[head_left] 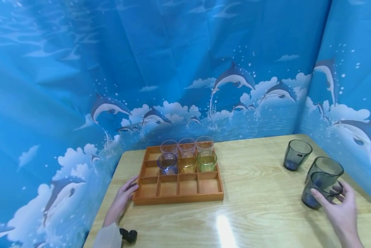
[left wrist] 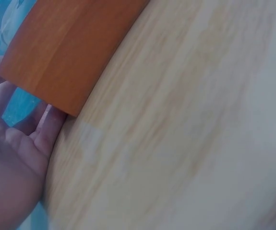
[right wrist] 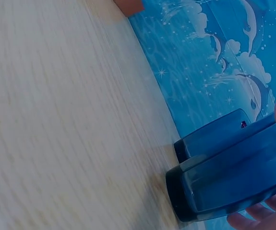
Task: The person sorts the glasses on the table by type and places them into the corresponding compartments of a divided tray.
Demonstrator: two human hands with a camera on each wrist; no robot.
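At the right of the head view my right hand (head_left: pixel 343 206) holds a dark grey glass (head_left: pixel 310 198) near its rim, thumb on the near side and fingers on the far side. In the right wrist view that glass (right wrist: pixel 229 179) has its base at or close to the tabletop; whether it touches is unclear. Directly behind it is a second grey glass (head_left: pixel 326 165), and a third grey glass (head_left: pixel 297 156) stands farther back. My left hand (head_left: pixel 122 199) rests its fingers against the left side of a brown wooden divided tray (head_left: pixel 179 198).
In the tray's middle row stand a blue glass (head_left: pixel 167 165), an amber glass (head_left: pixel 187 164) and a green glass (head_left: pixel 207 162). Three pale pinkish glasses (head_left: pixel 187 146) fill the row behind. A dolphin-print curtain (head_left: pixel 179 69) borders the wooden table (head_left: pixel 253 193).
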